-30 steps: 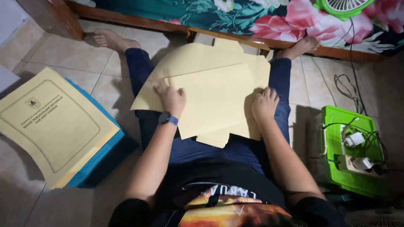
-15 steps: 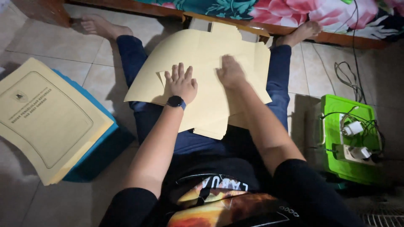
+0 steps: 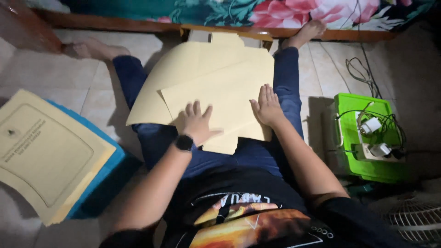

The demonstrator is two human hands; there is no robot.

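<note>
Folders, pale yellow card with cut tabs, lie overlapped across the lap. Left hand and right hand press flat on them, fingers spread, gripping nothing.

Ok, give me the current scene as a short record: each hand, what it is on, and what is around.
left hand: flat, palm down, on the near part of the cardboard sheet
right hand: flat, fingers together, on the sheet's right side
cardboard sheet: tan, folded, lying across the person's lap
left wrist: black watch
floor, left: stack of tan folders on a blue box
floor, right: green box with white plugs and cables
far edge: floral fabric
</note>
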